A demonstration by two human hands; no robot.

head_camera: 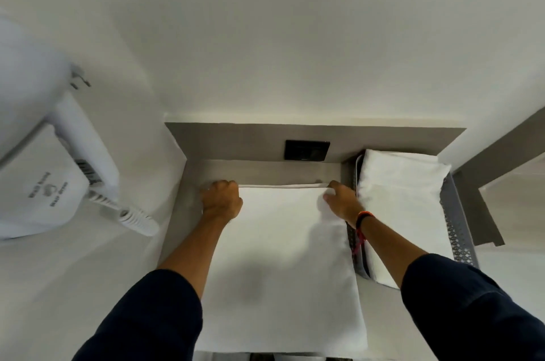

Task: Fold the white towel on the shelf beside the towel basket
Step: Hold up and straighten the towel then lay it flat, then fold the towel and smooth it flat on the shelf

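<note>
The white towel (280, 266) lies flat on the grey shelf (265, 170), doubled over, its far edge lined up near the back. My left hand (221, 197) grips the towel's far left corner with closed fingers. My right hand (342, 198), with a red and black band on the wrist, pinches the far right corner. The grey perforated towel basket (458, 222) stands right of the towel and holds folded white towels (401, 192).
A black wall plate (306, 150) sits on the shelf's back panel. A white wall-mounted hair dryer (44, 177) with a coiled cord (132, 216) hangs at the left. White walls close in the shelf at the left and behind.
</note>
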